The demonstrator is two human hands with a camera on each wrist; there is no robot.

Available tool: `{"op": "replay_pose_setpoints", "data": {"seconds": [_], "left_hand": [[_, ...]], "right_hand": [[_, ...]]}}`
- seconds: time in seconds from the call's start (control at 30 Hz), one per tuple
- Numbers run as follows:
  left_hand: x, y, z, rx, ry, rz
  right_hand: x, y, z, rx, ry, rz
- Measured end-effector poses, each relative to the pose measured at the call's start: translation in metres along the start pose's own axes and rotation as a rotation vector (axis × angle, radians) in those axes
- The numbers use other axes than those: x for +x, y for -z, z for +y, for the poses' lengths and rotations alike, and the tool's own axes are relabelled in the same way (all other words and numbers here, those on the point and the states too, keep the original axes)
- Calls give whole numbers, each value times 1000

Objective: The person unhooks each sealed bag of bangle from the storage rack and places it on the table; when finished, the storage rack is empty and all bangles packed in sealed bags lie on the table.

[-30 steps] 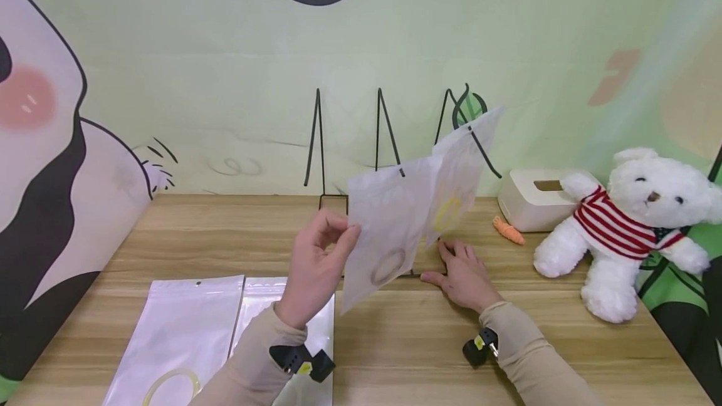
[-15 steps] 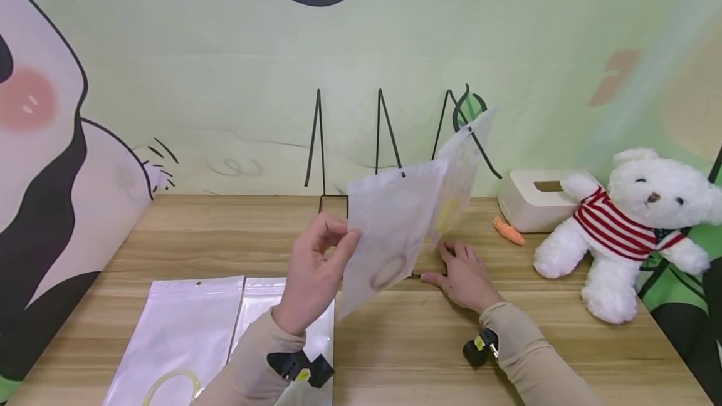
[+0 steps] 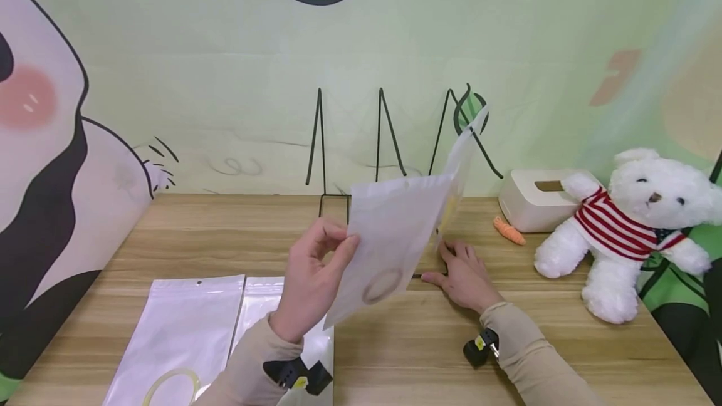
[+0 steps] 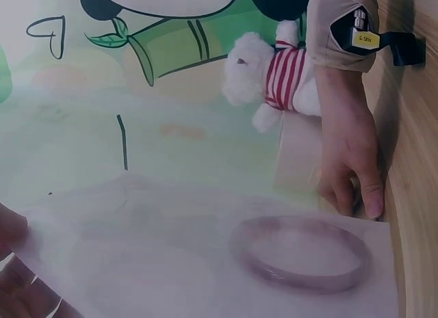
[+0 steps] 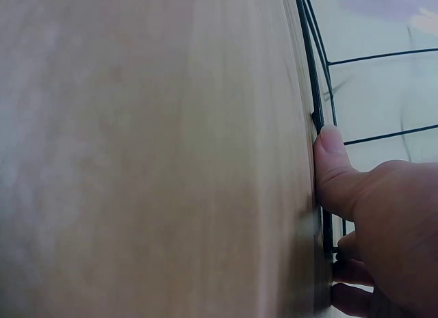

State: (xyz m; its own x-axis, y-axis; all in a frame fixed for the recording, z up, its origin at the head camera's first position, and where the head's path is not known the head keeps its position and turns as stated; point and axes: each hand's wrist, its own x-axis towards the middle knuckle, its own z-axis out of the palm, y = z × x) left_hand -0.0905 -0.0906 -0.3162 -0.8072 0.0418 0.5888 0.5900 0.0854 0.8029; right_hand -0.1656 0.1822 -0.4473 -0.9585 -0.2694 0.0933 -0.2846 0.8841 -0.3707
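Note:
My left hand [image 3: 318,281] pinches the left edge of a whitish see-through zip bag [image 3: 400,224] between thumb and fingers. A pale purplish bangle [image 4: 315,282] shows inside it in the left wrist view. The bag's top hole sits just below the tip of the middle hook of a black wire rack [image 3: 392,131]. Behind it, a second bag [image 3: 460,149] with a yellow ring in it hangs from the right hook, seen almost edge-on. My right hand [image 3: 468,277] grips the rack's base at its right front, thumb on the wire [image 5: 307,51] in the right wrist view.
Two white bags lie flat at the table's front left, the left bag [image 3: 197,318] with a pale yellow bangle and the right bag [image 3: 259,293] partly under my left arm. On the right are a tissue box [image 3: 524,205], an orange carrot-shaped piece [image 3: 509,230] and a teddy bear [image 3: 626,218].
The left hand's bag has shifted down and towards me, its top dropping below the middle hook's tip. The bag behind has turned more edge-on. My right hand stays put.

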Motion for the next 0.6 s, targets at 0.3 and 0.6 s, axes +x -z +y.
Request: {"op": "replay_pose_setpoints", "data": {"seconds": [0.3,0.6], "left_hand": [[-8,-3,-10,-6,72,-5],[-7,1,-25,21,205,11]], "right_hand": [[0,1,0,2,-10,-5],[0,1,1,-38,21,-1]]}}
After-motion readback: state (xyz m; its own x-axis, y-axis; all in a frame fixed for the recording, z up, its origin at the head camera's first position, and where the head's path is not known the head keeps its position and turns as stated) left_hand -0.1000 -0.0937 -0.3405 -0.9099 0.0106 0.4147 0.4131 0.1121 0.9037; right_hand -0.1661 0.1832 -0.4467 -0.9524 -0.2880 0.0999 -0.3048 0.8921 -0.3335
